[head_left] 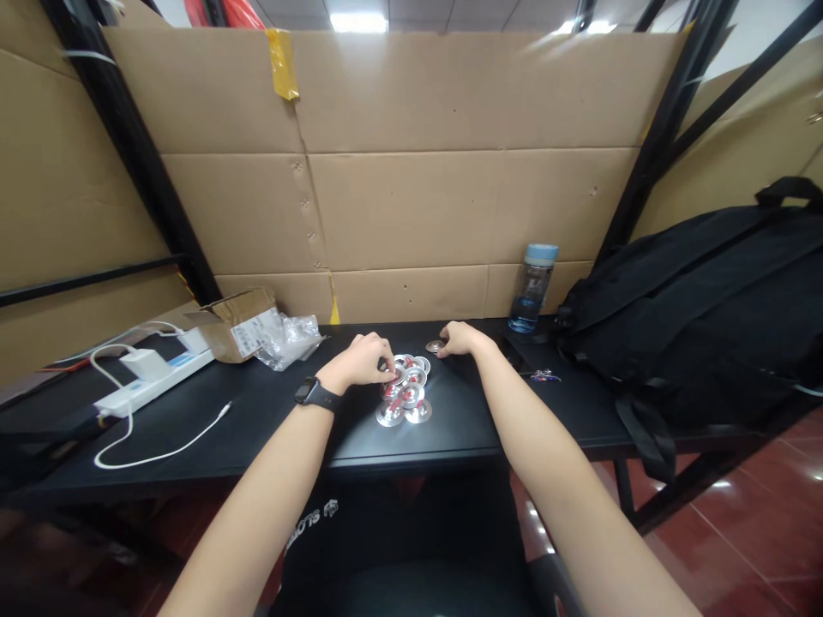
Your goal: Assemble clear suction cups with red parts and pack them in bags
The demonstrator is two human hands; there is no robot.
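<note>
A heap of small, shiny silver domed discs [412, 394] with red bits on them, resembling finger cymbals, lies overlapping on the black table. At the heap's left edge, my left hand [366, 358] is closed, its thumb and fingertips pinching one silver disc [399, 372]. Just behind and to the right of the heap, my right hand [459, 338] pinches the edge of a separate, darker-looking disc [435, 346] that is low at the tabletop. The fingers of my right hand partly hide that disc. A dark watch [309, 392] is on my left wrist.
On the left are a white power strip [158, 381] with a loose cable [186, 446], an open cardboard box [237, 326] and clear plastic wrap [289, 338]. To the right stand a water bottle [532, 287] and a black backpack [700, 300]. A cardboard wall [411, 206] rises behind.
</note>
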